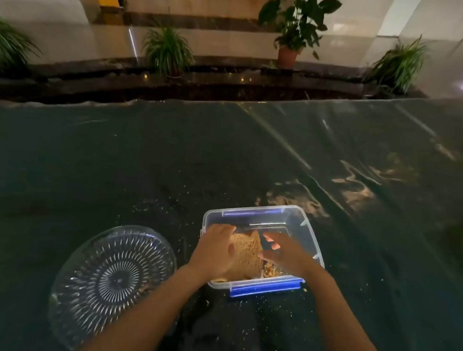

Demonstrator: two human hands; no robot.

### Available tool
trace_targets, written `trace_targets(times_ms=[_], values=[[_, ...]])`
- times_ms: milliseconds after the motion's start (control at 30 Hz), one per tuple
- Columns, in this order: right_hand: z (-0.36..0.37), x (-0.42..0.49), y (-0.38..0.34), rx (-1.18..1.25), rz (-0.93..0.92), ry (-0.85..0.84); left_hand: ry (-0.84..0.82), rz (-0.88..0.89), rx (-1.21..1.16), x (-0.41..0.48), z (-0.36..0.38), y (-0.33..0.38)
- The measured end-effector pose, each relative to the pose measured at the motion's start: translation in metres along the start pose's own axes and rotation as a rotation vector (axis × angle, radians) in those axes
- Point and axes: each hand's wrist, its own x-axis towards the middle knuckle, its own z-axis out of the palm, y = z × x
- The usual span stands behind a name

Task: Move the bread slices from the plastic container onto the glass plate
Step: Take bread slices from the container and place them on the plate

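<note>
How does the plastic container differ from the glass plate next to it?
The plastic container is rectangular with blue clips; the glass plate is round with a cut sunburst pattern. The container holds bread and crumbs, with both hands reaching in; the plate holds no bread yet. Both are see-through and sit on the dark table.

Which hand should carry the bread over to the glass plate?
Probably the left hand. It already grips the bread inside the plastic container, and the glass plate sits on its side, so it needn't cross over. The right hand is on the far side from the plate.
</note>
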Motion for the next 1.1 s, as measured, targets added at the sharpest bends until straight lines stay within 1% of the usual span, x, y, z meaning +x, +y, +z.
trace_targets(times_ms=[100,167,233,333,433,533,567,633,700,733,833,900,967,1067,1100], values=[[0.007,0.013,-0.003,-0.026,0.031,0.033,-0.003,0.043,0.203,0.015,0.014,-0.005],[0.013,0.021,-0.006,-0.021,0.049,0.058,-0.036,0.028,0.338,0.022,0.020,-0.008],[0.020,0.028,-0.008,0.007,0.069,0.087,-0.042,0.001,0.421,0.026,0.025,-0.010],[0.029,0.034,-0.010,0.101,0.093,0.139,-0.036,-0.026,0.464,0.030,0.026,-0.008],[0.036,0.033,-0.005,0.078,0.123,0.148,-0.047,-0.026,0.478,0.032,0.027,-0.008],[0.039,0.029,-0.001,0.066,0.084,0.231,-0.050,-0.016,0.503,0.030,0.026,-0.009],[0.040,0.028,-0.001,0.092,0.066,0.261,-0.051,-0.007,0.508,0.029,0.025,-0.009],[0.040,0.026,-0.001,0.168,0.048,0.267,-0.044,0.013,0.472,0.026,0.021,-0.007],[0.036,0.022,-0.002,0.282,0.055,0.247,-0.049,0.025,0.363,0.024,0.012,-0.005],[0.033,0.020,-0.003,0.334,0.050,0.251,-0.051,0.029,0.271,0.023,0.006,-0.005],[0.019,0.009,-0.005,0.425,-0.008,0.292,-0.062,0.037,-0.091,0.017,-0.013,-0.005],[0.011,0.001,-0.012,0.479,-0.046,0.320,-0.022,0.033,-0.325,0.012,-0.024,-0.006],[0.004,-0.005,-0.024,0.540,-0.068,0.351,0.002,-0.026,-0.566,0.007,-0.033,-0.008],[-0.008,-0.013,-0.047,0.614,-0.106,0.375,-0.069,-0.125,-0.971,-0.001,-0.041,-0.010],[-0.010,-0.015,-0.055,0.647,-0.118,0.364,-0.087,-0.126,-1.040,-0.004,-0.042,-0.011]])
